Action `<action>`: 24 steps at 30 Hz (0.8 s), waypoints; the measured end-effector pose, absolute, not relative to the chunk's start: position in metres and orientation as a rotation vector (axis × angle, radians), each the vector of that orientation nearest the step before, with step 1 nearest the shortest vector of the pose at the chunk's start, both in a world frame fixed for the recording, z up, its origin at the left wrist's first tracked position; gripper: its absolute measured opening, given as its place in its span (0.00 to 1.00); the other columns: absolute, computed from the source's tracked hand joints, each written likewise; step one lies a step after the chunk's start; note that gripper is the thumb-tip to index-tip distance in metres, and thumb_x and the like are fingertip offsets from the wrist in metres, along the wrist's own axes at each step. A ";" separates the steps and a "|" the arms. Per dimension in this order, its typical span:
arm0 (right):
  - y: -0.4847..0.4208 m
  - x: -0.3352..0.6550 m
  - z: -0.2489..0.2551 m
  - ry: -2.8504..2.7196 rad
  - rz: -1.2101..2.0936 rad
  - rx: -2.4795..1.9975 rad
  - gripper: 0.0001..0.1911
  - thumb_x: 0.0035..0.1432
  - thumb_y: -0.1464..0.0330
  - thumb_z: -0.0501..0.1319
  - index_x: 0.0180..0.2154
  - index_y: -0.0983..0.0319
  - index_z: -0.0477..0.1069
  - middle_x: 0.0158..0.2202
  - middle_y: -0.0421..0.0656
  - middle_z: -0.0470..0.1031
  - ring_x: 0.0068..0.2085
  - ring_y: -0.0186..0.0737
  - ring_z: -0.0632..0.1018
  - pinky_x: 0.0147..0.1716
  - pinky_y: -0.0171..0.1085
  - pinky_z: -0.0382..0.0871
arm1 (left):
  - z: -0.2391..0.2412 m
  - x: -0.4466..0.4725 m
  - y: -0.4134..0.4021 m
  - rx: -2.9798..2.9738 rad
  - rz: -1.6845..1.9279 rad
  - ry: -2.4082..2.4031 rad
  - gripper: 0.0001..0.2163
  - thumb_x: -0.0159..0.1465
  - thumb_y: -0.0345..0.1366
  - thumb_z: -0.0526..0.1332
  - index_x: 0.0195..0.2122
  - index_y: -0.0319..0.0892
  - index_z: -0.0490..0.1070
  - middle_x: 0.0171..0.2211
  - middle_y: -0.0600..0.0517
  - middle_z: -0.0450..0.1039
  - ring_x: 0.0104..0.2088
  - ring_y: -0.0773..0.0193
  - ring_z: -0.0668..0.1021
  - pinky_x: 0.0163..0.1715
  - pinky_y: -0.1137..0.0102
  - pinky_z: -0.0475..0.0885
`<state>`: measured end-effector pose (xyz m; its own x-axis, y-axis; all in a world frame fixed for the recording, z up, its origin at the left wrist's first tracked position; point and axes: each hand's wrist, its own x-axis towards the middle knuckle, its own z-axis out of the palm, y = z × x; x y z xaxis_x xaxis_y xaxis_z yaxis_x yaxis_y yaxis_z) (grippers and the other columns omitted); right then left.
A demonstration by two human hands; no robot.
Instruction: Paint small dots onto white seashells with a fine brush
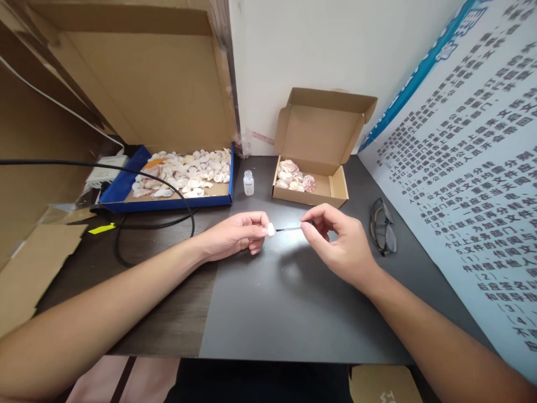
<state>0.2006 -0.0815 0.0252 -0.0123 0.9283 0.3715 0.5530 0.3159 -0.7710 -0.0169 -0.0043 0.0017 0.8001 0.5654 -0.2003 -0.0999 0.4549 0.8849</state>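
Observation:
Between the thumb and fingers of my left hand [247, 232] is a small white seashell [271, 229]. My right hand [335, 235] pinches a thin brush [289, 228], its dark tip pointing left at the shell. Tip and shell are very close; I cannot tell if they touch. Behind my hands stands a small clear bottle [249, 183] with a white label and no cap on it. An open blue-edged box [191, 202] full of pale shells lies at the back left. A smaller open cardboard box [310, 197] at the back right holds several shells [289, 176].
Black cables [168, 224] loop over the desk at the left, near a white power strip [109, 167] and cut cardboard [50, 257]. A pair of glasses [382, 226] lies right of my right hand. A large printed sheet [470, 168] slopes along the right side.

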 end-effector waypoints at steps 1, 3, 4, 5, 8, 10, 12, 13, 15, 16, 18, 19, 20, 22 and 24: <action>-0.081 0.201 0.025 -1.675 0.521 -1.369 0.02 0.58 0.69 0.62 0.32 0.60 0.70 0.22 0.35 0.65 0.23 0.31 0.66 0.24 0.33 0.63 | 0.002 -0.017 -0.004 1.023 0.436 0.517 0.07 0.60 0.33 0.67 0.30 0.38 0.71 0.22 0.57 0.64 0.22 0.72 0.65 0.25 0.75 0.64; -0.081 0.200 0.025 -1.672 0.544 -1.364 0.02 0.58 0.69 0.62 0.32 0.59 0.70 0.22 0.35 0.65 0.23 0.31 0.66 0.24 0.33 0.64 | 0.002 -0.017 -0.004 1.027 0.434 0.518 0.07 0.60 0.34 0.67 0.30 0.38 0.71 0.22 0.57 0.64 0.22 0.72 0.65 0.25 0.75 0.64; -0.082 0.200 0.025 -1.677 0.572 -1.342 0.02 0.58 0.69 0.62 0.33 0.59 0.71 0.22 0.35 0.65 0.23 0.31 0.66 0.24 0.33 0.64 | 0.002 -0.017 -0.004 1.032 0.431 0.518 0.07 0.60 0.34 0.68 0.30 0.38 0.71 0.22 0.57 0.64 0.22 0.72 0.65 0.25 0.75 0.64; -0.082 0.200 0.026 -1.684 0.605 -1.314 0.02 0.59 0.68 0.62 0.33 0.59 0.71 0.23 0.35 0.65 0.24 0.32 0.67 0.24 0.33 0.64 | 0.002 -0.017 -0.004 1.036 0.427 0.519 0.07 0.60 0.34 0.68 0.30 0.38 0.70 0.22 0.57 0.64 0.22 0.72 0.65 0.25 0.75 0.64; -0.083 0.200 0.027 -1.690 0.675 -1.245 0.02 0.60 0.68 0.60 0.35 0.59 0.71 0.23 0.36 0.66 0.24 0.32 0.68 0.25 0.33 0.65 | 0.001 -0.017 -0.004 1.047 0.423 0.526 0.08 0.60 0.35 0.68 0.30 0.39 0.70 0.21 0.57 0.63 0.22 0.72 0.65 0.25 0.74 0.64; -0.083 0.200 0.028 -1.687 0.661 -1.247 0.02 0.60 0.68 0.60 0.34 0.59 0.71 0.23 0.36 0.67 0.24 0.32 0.68 0.25 0.33 0.65 | 0.001 -0.017 -0.004 1.051 0.423 0.527 0.09 0.60 0.36 0.68 0.30 0.39 0.69 0.21 0.58 0.62 0.22 0.71 0.65 0.25 0.74 0.63; -0.082 0.199 0.027 -1.688 0.608 -1.288 0.01 0.59 0.69 0.61 0.33 0.59 0.71 0.22 0.35 0.66 0.23 0.32 0.67 0.24 0.33 0.64 | 0.001 -0.017 -0.004 1.050 0.426 0.528 0.09 0.60 0.35 0.68 0.30 0.39 0.69 0.21 0.58 0.63 0.22 0.72 0.65 0.25 0.74 0.63; -0.082 0.199 0.027 -1.689 0.577 -1.315 0.01 0.58 0.69 0.62 0.33 0.59 0.70 0.22 0.35 0.65 0.23 0.31 0.66 0.24 0.33 0.64 | 0.001 -0.017 -0.004 1.050 0.428 0.530 0.08 0.60 0.35 0.68 0.30 0.39 0.69 0.21 0.58 0.63 0.22 0.72 0.65 0.25 0.74 0.63; -0.081 0.199 0.027 -1.686 0.534 -1.360 0.02 0.57 0.70 0.63 0.32 0.59 0.70 0.21 0.34 0.64 0.22 0.30 0.65 0.23 0.32 0.63 | 0.001 -0.017 -0.005 1.051 0.431 0.532 0.08 0.59 0.35 0.68 0.30 0.39 0.70 0.22 0.57 0.64 0.22 0.72 0.65 0.25 0.74 0.63; -0.081 0.200 0.026 -1.686 0.532 -1.367 0.02 0.56 0.70 0.63 0.32 0.59 0.70 0.21 0.34 0.64 0.22 0.30 0.65 0.23 0.32 0.63 | 0.001 -0.016 -0.005 1.052 0.431 0.530 0.08 0.59 0.35 0.68 0.30 0.39 0.70 0.22 0.57 0.65 0.22 0.72 0.65 0.25 0.74 0.63; -0.082 0.200 0.026 -1.699 0.563 -1.340 0.02 0.57 0.70 0.62 0.33 0.59 0.70 0.22 0.34 0.65 0.22 0.31 0.66 0.23 0.32 0.64 | 0.001 -0.016 -0.005 1.052 0.432 0.527 0.08 0.59 0.35 0.68 0.30 0.39 0.70 0.22 0.57 0.64 0.22 0.72 0.65 0.25 0.74 0.63; -0.082 0.200 0.026 -1.712 0.585 -1.315 0.01 0.57 0.70 0.62 0.33 0.59 0.70 0.22 0.34 0.65 0.23 0.31 0.67 0.24 0.32 0.64 | 0.001 -0.016 -0.005 1.051 0.434 0.528 0.08 0.59 0.35 0.69 0.30 0.39 0.70 0.22 0.57 0.64 0.22 0.72 0.65 0.24 0.74 0.63; -0.083 0.200 0.026 -1.727 0.604 -1.288 0.01 0.58 0.70 0.62 0.33 0.59 0.70 0.22 0.34 0.66 0.23 0.31 0.67 0.24 0.32 0.65 | 0.001 -0.016 -0.005 1.051 0.435 0.530 0.09 0.59 0.36 0.69 0.30 0.39 0.70 0.21 0.58 0.64 0.22 0.72 0.65 0.24 0.74 0.63; -0.084 0.200 0.027 -1.753 0.625 -1.249 0.00 0.58 0.69 0.61 0.34 0.59 0.71 0.22 0.35 0.66 0.23 0.32 0.68 0.24 0.33 0.66 | 0.002 -0.015 -0.005 1.053 0.432 0.537 0.09 0.59 0.36 0.69 0.30 0.39 0.70 0.21 0.58 0.63 0.22 0.72 0.65 0.24 0.74 0.64; -0.084 0.200 0.027 -1.767 0.619 -1.234 0.01 0.58 0.69 0.61 0.34 0.58 0.71 0.22 0.35 0.66 0.23 0.32 0.68 0.24 0.33 0.66 | 0.002 -0.015 -0.005 1.055 0.429 0.544 0.09 0.59 0.36 0.69 0.29 0.39 0.69 0.22 0.58 0.63 0.22 0.72 0.66 0.25 0.74 0.64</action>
